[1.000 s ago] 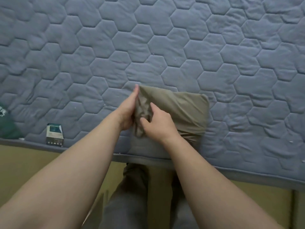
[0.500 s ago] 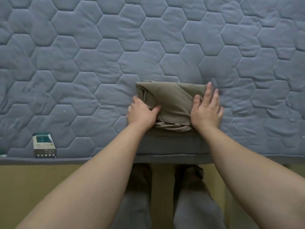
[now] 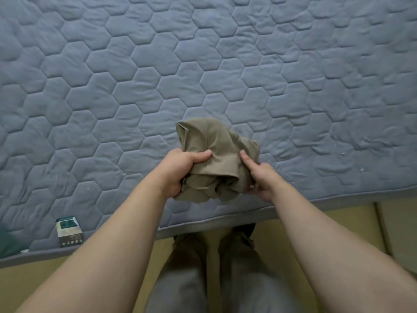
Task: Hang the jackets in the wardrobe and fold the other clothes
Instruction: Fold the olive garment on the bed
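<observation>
A folded olive-brown garment is lifted off the blue-grey quilted bed, near its front edge. My left hand grips its left side, thumb on top and fingers curled beneath. On the right side my right hand holds the bundle, thumb pressed on the cloth and fingers tucked under it. The bundle sags and creases between the two hands. No jacket or wardrobe is in view.
A small dark box lies at the bed's front left edge, and a dark green cloth shows at the far left. Below the bed edge are a yellowish floor and my legs in grey trousers.
The garment lay flat on the bed with both hands pressing its sides. Now both hands have closed on it and raised it, and it has bunched up.
</observation>
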Demonstrator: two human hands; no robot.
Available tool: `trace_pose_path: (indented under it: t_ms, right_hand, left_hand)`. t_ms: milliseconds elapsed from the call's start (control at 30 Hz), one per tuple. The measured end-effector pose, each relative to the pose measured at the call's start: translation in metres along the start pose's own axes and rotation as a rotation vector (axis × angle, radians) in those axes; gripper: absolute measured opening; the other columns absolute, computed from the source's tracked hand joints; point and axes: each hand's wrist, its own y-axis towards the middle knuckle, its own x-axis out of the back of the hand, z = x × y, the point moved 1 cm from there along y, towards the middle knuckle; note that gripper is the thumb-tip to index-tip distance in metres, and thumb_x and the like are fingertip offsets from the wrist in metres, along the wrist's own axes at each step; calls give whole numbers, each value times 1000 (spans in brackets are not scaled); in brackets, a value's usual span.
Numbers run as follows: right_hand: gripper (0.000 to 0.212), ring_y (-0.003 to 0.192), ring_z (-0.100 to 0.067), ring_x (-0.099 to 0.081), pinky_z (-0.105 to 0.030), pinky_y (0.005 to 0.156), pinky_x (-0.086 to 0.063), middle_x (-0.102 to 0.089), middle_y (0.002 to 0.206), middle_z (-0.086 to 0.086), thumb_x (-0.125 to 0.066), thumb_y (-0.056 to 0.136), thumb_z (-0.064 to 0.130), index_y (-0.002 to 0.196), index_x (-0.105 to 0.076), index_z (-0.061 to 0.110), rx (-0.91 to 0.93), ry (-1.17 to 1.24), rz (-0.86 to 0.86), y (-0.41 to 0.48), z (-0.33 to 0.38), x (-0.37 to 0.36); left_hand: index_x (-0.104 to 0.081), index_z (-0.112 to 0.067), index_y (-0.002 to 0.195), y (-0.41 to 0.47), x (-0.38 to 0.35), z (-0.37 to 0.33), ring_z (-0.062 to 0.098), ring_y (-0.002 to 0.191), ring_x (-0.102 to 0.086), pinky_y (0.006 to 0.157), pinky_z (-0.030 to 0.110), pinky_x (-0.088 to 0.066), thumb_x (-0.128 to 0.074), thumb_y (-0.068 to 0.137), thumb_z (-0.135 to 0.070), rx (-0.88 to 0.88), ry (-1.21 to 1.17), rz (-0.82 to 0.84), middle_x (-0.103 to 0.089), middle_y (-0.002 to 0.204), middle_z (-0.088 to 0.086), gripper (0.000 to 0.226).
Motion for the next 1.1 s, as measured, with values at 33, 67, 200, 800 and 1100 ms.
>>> trace_pose_path:
  t_ms: [33, 67, 200, 800, 1100]
  right_hand:
    - [76, 90, -22, -75, -48, 79, -61, -79, 98, 2, -78, 63, 68, 119, -66, 18, -10, 78, 34, -22, 4, 9]
    - [76, 98, -25, -74, -51, 86, -59, -78, 107, -1, -77, 66, 67, 124, -64, 20, -17, 149, 64, -44, 10, 19]
    - [64, 114, -31, -69, -47, 94, -58, -70, 126, -14, -62, 90, 58, 133, -66, 11, -39, 406, 196, -148, 42, 70]
    - [62, 104, -43, -71, -61, 94, -54, -72, 115, -25, -89, 74, 31, 123, -67, 0, 648, 597, -47, -518, 211, 254]
    - [47, 72, -30, -76, -43, 62, -62, -77, 73, -6, -95, 65, 24, 91, -58, 14, 967, 713, -437, -620, 179, 266]
  left_hand:
    - [-74, -4, 110, -22, -14, -11, 36, 88, -75, 71, 52, -61, -77, 85, -12, -6, 17, 11, -76, 101, 21, 26]
    - [-74, -4, 109, -47, -29, -23, 35, 86, -76, 68, 50, -61, -76, 86, -12, -12, 34, 21, -76, 100, 20, 24]
    - [-73, -5, 113, -154, -94, -79, 33, 87, -76, 64, 44, -62, -77, 85, -18, -9, 101, 86, -76, 104, 19, 31]
    - [-81, -1, 93, -427, -294, -237, 36, 78, -76, 60, 43, -60, -77, 79, -30, -390, 301, 470, -76, 102, 21, 32]
    - [-72, 0, 116, -503, -334, -245, 37, 89, -75, 68, 46, -61, -79, 73, -28, -462, 458, 631, -74, 112, 21, 52]
